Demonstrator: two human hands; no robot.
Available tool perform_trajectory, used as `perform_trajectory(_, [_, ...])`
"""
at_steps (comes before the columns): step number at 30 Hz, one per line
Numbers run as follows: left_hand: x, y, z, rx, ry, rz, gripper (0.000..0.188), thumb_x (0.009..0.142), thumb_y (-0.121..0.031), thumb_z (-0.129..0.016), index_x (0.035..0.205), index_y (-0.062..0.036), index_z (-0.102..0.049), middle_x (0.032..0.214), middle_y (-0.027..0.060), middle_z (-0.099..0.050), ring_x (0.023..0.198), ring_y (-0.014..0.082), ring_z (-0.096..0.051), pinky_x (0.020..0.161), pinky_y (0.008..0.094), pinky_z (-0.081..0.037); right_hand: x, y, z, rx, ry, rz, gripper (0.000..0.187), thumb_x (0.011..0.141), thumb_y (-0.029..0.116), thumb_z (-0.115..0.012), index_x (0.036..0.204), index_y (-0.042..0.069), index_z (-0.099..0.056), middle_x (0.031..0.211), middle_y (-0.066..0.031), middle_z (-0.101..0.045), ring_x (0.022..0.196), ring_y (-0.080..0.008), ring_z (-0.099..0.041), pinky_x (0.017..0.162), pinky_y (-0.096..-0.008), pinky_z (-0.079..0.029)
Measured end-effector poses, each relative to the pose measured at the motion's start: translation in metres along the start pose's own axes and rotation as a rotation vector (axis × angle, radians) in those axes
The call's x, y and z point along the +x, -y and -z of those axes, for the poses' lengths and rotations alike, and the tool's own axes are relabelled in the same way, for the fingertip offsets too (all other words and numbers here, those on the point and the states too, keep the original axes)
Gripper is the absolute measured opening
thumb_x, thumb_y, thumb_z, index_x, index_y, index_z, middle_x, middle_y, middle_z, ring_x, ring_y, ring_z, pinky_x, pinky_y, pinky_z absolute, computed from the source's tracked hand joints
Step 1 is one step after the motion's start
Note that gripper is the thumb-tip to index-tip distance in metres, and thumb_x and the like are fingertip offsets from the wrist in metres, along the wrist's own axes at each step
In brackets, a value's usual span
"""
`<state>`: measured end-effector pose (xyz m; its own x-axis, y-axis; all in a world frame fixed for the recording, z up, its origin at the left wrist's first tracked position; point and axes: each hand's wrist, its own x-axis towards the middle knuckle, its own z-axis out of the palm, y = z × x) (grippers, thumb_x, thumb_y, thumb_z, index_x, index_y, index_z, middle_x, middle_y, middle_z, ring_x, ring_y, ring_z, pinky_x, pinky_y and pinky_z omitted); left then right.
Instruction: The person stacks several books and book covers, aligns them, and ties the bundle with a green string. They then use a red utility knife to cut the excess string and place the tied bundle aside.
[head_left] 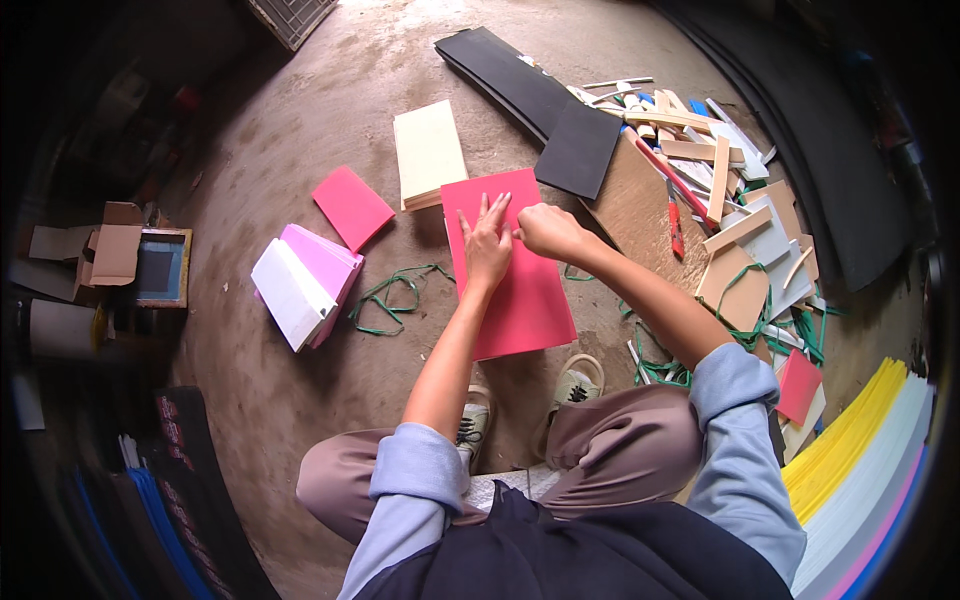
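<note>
Although I cannot see what bears it, the red stack (pixel 525 310) lies flat in mid-view. I judge it light, bendy, easily dented and likely to slide layer on layer, so I'd grip it by both long edges. It looks oblong, smooth and evenly red. The left hand (pixel 488 245) lies on it, fingers spread; the right hand (pixel 550 232) is curled at its right side, and whether those fingers pinch anything I cannot tell.
</note>
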<state>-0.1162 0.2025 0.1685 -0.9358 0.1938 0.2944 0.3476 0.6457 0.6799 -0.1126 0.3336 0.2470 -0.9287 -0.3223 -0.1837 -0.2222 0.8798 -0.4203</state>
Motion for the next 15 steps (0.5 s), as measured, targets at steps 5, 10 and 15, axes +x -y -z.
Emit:
perform_trajectory(5, [-0.006, 0.023, 0.027, -0.912, -0.11, 0.15, 0.045, 0.083, 0.004, -0.036, 0.126, -0.0065, -0.044, 0.124, 0.0123, -0.049, 0.118, 0.0194, -0.044, 0.107, 0.0373, -0.017, 0.003, 0.012, -0.046, -0.041, -0.049, 0.083, 0.031, 0.083, 0.023, -0.051, 0.075, -0.006, -0.057, 0.077, -0.0268, -0.059, 0.077, -0.0402, -0.059, 0.068, -0.0484, -0.047])
perform_trajectory(10, [-0.036, 0.017, 0.05, -0.695, 0.1, 0.115, 0.036, 0.085, 0.0, -0.039, 0.12, -0.0024, -0.049, 0.118, 0.013, -0.054, 0.112, 0.0194, -0.05, 0.097, 0.0285, -0.036, 0.007, 0.011, -0.039, -0.111, 0.081, -0.015, 0.033, 0.083, 0.024, -0.051, 0.079, -0.007, -0.06, 0.08, -0.0272, -0.059, 0.081, -0.0395, -0.059, 0.071, -0.0469, -0.047])
perform_trajectory(15, [-0.048, 0.035, 0.148, -0.188, 0.458, 0.143, 0.03, 0.088, -0.016, -0.047, 0.117, -0.0091, -0.053, 0.112, 0.0084, -0.059, 0.105, 0.0176, -0.054, 0.091, 0.0322, -0.042, 0.017, 0.011, -0.043, -0.141, 0.131, -0.085, 0.031, 0.082, 0.024, -0.051, 0.087, -0.005, -0.062, 0.09, -0.0251, -0.06, 0.089, -0.0372, -0.059, 0.077, -0.0438, -0.048])
